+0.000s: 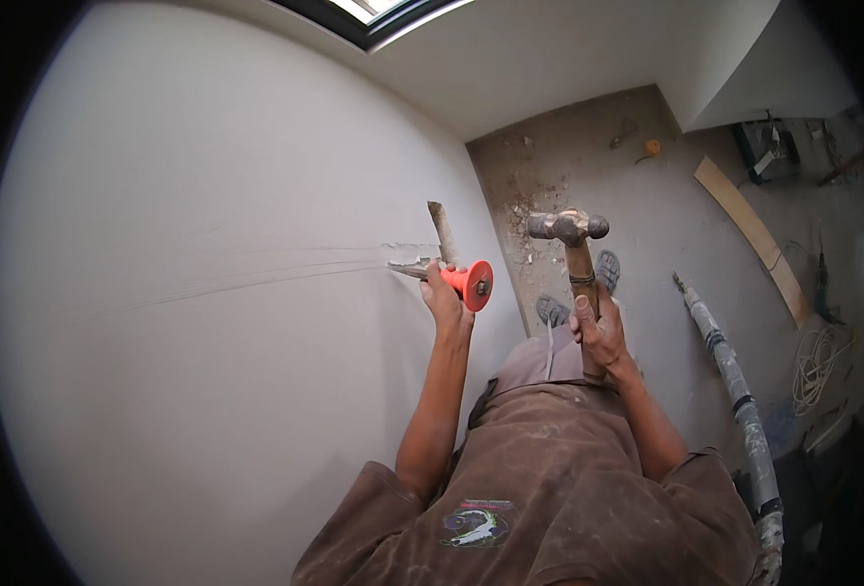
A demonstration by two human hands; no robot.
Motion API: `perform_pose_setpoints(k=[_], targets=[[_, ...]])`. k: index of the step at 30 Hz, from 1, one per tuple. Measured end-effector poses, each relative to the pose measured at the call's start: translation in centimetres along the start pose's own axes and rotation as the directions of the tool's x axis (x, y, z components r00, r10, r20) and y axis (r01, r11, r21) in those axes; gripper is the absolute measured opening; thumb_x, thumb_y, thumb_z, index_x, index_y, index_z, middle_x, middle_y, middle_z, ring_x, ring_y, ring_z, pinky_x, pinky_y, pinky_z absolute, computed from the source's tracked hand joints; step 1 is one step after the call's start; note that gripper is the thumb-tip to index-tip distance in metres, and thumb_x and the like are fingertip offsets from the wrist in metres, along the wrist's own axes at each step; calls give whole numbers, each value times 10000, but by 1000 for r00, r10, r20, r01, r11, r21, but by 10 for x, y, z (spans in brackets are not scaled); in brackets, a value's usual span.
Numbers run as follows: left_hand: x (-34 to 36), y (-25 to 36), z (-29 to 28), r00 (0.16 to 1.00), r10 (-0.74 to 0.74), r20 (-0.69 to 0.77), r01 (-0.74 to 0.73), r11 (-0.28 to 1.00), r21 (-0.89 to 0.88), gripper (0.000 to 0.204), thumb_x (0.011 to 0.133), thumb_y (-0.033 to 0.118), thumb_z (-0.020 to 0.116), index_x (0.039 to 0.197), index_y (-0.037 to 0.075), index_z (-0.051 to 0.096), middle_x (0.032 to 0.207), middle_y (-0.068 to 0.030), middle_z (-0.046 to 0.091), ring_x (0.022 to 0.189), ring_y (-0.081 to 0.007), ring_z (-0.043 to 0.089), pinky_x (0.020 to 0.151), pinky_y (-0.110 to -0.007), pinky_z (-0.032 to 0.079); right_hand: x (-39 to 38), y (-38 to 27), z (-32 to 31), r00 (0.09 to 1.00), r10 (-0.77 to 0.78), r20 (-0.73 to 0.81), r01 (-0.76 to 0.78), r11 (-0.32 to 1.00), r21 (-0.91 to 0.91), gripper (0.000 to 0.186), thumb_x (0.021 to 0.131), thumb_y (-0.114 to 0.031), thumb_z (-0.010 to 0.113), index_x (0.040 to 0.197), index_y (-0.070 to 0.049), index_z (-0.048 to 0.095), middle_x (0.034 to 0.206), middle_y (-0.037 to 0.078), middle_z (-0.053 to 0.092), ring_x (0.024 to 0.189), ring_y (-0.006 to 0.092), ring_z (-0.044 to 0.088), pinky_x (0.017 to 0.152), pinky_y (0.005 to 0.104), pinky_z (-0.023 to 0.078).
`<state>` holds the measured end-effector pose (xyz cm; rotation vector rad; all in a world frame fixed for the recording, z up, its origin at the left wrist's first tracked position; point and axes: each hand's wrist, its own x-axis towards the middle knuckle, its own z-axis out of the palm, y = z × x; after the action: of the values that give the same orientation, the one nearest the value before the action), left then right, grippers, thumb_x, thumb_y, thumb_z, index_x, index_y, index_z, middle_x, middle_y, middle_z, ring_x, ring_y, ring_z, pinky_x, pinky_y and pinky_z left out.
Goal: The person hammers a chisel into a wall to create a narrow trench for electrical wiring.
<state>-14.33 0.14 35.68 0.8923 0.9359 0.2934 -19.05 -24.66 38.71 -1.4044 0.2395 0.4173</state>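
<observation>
My left hand [445,298] is closed round a cold chisel [467,284] with an orange-red guard sleeve and a round flange at its struck end. The chisel's metal tip points left at the white wall [207,195], beside a chipped patch [410,252] and a narrow groove [441,227] that runs upward from it. Thin lines cross the wall to the left of the patch. In my right hand [600,332] is a ball-peen hammer [571,227], gripped by its wooden handle with the head up, to the right of the chisel and apart from it.
Rubble [525,215] lies along the foot of the wall. On the floor at right are a long paint-spattered pole [730,376], a curved-looking wooden board [756,234], a coiled pale cable [816,369] and a dark tool case [768,151]. A window frame [373,31] is at the top.
</observation>
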Motion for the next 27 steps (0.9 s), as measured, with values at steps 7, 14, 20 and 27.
perform_pose_setpoints(k=[7, 14, 20, 27], targets=[[12, 9, 4, 999, 38, -35, -36, 998, 54, 285, 909, 243, 527, 995, 45, 340, 883, -68, 475, 732, -182, 539, 605, -336, 551, 0, 19, 27, 995, 71, -66, -59, 983, 174, 422, 959, -432, 449, 1053, -21, 463, 621, 6, 467, 488, 63, 461, 452, 203, 405], [27, 9, 8, 996, 61, -60, -56, 995, 87, 275, 906, 242, 508, 963, 34, 337, 864, -66, 465, 720, -186, 541, 589, -335, 548, 2, 43, 40, 986, 83, -142, -49, 973, 228, 424, 959, -437, 449, 1065, -27, 466, 624, 5, 467, 487, 61, 455, 442, 204, 397], [37, 6, 9, 992, 60, -115, -55, 997, 48, 232, 905, 222, 472, 923, 19, 360, 860, -72, 456, 715, -195, 538, 584, -337, 549, -1, 37, 27, 976, 35, -213, 36, 946, 322, 423, 966, -430, 440, 1079, -23, 455, 633, 19, 464, 492, 65, 456, 440, 206, 401], [24, 4, 11, 992, 59, -110, -60, 998, -11, 224, 916, 238, 447, 895, 24, 383, 864, -69, 459, 728, -199, 540, 589, -347, 549, -5, -45, 5, 781, -104, -616, 505, 685, 525, 500, 939, -597, 328, 1060, -116, 385, 623, 1, 389, 487, 98, 385, 496, 251, 389]])
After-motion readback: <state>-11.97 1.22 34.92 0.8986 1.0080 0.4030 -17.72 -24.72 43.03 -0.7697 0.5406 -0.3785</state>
